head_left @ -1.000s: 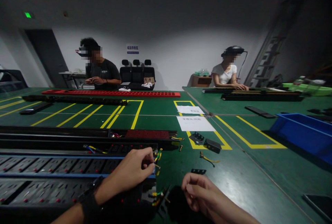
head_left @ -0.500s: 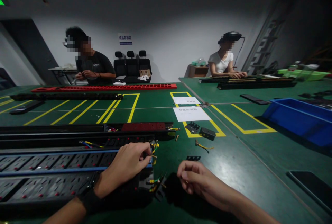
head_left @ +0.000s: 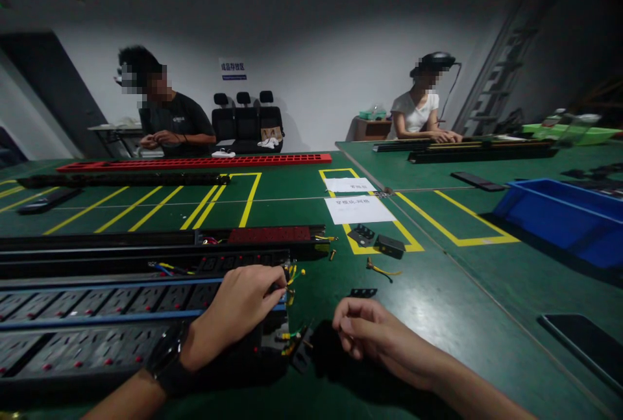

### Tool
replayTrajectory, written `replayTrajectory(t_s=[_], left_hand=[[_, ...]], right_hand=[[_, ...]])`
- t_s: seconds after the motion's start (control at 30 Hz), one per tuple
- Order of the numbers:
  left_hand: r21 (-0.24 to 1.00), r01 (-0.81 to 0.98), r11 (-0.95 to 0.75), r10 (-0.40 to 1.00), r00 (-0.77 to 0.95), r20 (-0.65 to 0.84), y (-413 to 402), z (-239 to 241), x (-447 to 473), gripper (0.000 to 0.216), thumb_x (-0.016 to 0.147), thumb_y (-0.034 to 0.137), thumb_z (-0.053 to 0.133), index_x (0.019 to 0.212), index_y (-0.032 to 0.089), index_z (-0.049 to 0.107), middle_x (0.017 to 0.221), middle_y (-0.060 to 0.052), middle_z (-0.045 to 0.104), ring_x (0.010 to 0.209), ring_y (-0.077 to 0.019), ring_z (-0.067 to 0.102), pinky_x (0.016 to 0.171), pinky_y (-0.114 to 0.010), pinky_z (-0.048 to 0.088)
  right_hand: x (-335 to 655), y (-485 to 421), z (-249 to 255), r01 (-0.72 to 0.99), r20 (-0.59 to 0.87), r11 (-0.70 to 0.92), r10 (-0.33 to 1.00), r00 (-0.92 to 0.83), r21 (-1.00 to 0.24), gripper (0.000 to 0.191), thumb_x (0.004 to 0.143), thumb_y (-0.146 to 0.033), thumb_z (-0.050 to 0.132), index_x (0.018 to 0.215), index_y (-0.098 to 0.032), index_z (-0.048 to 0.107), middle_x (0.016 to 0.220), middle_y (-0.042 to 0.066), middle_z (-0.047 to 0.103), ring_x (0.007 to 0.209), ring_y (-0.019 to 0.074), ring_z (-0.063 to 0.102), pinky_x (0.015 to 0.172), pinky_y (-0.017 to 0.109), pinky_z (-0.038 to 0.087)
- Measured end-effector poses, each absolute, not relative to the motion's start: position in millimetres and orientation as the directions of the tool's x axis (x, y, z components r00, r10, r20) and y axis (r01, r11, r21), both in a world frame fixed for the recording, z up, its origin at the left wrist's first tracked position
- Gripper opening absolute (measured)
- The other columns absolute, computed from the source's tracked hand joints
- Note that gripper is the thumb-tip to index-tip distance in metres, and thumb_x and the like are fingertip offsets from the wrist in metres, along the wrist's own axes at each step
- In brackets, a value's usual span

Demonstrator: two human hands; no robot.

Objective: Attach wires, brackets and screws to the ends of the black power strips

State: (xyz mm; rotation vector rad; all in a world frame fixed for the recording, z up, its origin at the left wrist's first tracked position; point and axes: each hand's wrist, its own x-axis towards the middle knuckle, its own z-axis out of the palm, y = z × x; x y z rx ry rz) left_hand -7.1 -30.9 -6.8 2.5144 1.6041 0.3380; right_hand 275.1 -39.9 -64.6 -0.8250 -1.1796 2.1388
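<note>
My left hand (head_left: 248, 296) rests over the right end of a blue-edged power strip (head_left: 146, 300), its fingers curled in a pinch at the strip's end. Whatever lies between those fingertips is hidden. Green-yellow wires (head_left: 296, 273) with a ring terminal stick out beside them. Nearer me lies a black power strip (head_left: 111, 345) with red-dotted sockets. My right hand (head_left: 365, 332) hovers over the table, right of the strips, thumb against curled fingers; I cannot make out anything in it. Between the hands, a small black end piece (head_left: 300, 356) lies by the nearer strip's end.
Loose black brackets (head_left: 389, 247), a brass screw (head_left: 333, 255) and a yellow wire (head_left: 384, 269) lie on the green table. At right are a phone (head_left: 584, 342) and a blue bin (head_left: 559, 222). Paper sheets (head_left: 360, 210) lie ahead. Two people work across the table.
The view has shifted slightly. The brass-coloured pin that stuck out from my left fingertips no longer shows there. My right hand has hardly moved.
</note>
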Motion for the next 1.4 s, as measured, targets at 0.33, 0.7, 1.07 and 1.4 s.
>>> replayTrajectory(t_s=[0.33, 0.7, 1.07, 1.4], left_hand=[[0.257, 0.872, -0.416, 0.909, 0.403, 0.106, -30.3, -11.2, -5.4, 0.008, 0.101, 0.026, 0.068, 0.102, 0.025, 0.075, 0.1, -0.001, 0.081, 0.097, -0.0241, 0.075, 0.081, -0.031, 0.047], [0.201, 0.869, -0.452, 0.892, 0.445, 0.08, -32.4, -14.8, -2.3, 0.022, 0.107, 0.034, 0.058, 0.104, 0.028, 0.079, 0.096, -0.002, 0.082, 0.091, -0.0257, 0.076, 0.078, -0.034, 0.049], [0.267, 0.822, -0.503, 0.863, 0.461, 0.206, -34.3, -13.6, -3.0, 0.019, 0.098, 0.024, 0.054, 0.099, 0.022, 0.073, 0.086, -0.002, 0.076, 0.068, -0.0171, 0.065, 0.065, -0.029, 0.041], [0.489, 0.745, -0.454, 0.886, 0.432, 0.166, -28.5, -16.8, -6.6, 0.023, 0.091, 0.021, 0.057, 0.096, 0.023, 0.08, 0.067, 0.002, 0.071, 0.058, -0.0137, 0.061, 0.059, -0.025, 0.039]], right_hand=[[275.4, -39.2, -67.7, -0.163, -0.229, -0.434, 0.716, -0.659, -0.886, 0.038, 0.081, -0.046, 0.091, 0.091, -0.015, 0.072, 0.073, 0.001, 0.067, 0.062, 0.0078, 0.055, 0.058, 0.021, 0.036], [275.9, -39.9, -66.5, -0.14, -0.216, -0.403, 0.715, -0.665, -0.905, 0.037, 0.082, -0.047, 0.089, 0.093, -0.016, 0.072, 0.075, 0.001, 0.068, 0.064, 0.0088, 0.056, 0.06, 0.022, 0.037], [277.2, -39.6, -66.6, -0.12, -0.216, -0.389, 0.714, -0.666, -0.913, 0.039, 0.083, -0.05, 0.088, 0.095, -0.016, 0.073, 0.075, 0.002, 0.069, 0.065, 0.009, 0.056, 0.062, 0.022, 0.039], [276.9, -40.4, -66.3, -0.115, -0.21, -0.376, 0.718, -0.664, -0.92, 0.038, 0.084, -0.05, 0.088, 0.093, -0.017, 0.072, 0.075, 0.001, 0.067, 0.065, 0.0102, 0.056, 0.061, 0.024, 0.04]])
